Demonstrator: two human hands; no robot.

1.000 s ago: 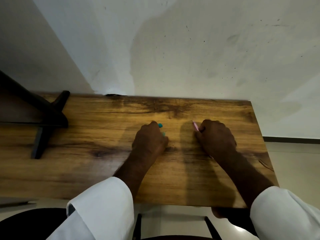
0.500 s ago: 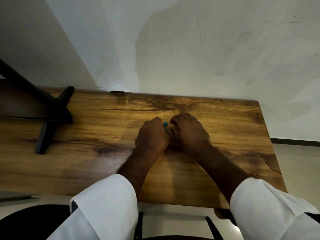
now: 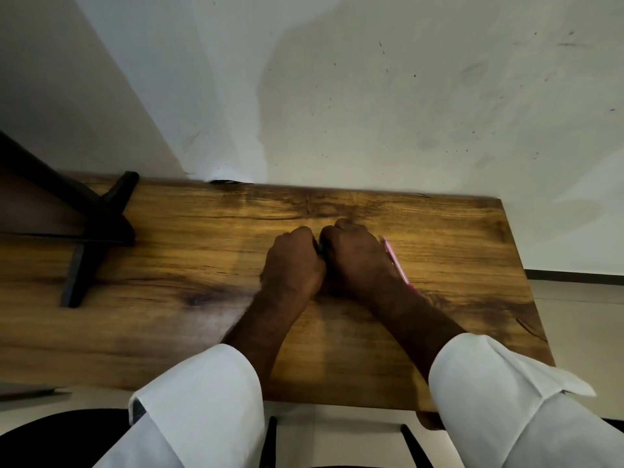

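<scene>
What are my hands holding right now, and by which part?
The right-hand grip appears to hold a slim pink pen that runs along its outer edge; the place of the hold is hidden. The left-hand grip is curled; its contents cannot be told.

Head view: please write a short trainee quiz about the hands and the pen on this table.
1. True or false: the left hand and the right hand lie far apart.
2. Which colour is the pen along the right hand's outer side? A blue, B pink, C black.
3. Fill in: both hands rest on a ____ table.
Key: 1 false, they meet; 2 B; 3 wooden.
</scene>
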